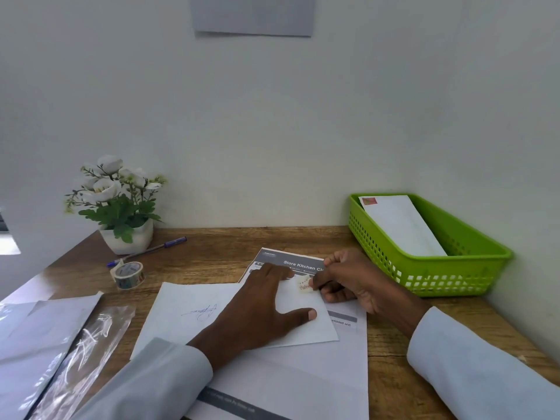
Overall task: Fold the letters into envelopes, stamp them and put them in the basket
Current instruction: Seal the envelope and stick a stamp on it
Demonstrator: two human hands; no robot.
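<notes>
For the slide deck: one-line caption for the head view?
Left hand pins envelope; right hand presses sticker on; green basket holds one.

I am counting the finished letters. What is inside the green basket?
One white envelope with a red stamp leans inside the green basket. Anything beneath it is hidden.

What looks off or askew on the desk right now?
Nothing damaged or spilled. The envelope under the left hand lies skewed across the printed sheets. The envelope in the green basket leans on the rim instead of lying flat. The right hand fingers pinch a sticker.
</notes>
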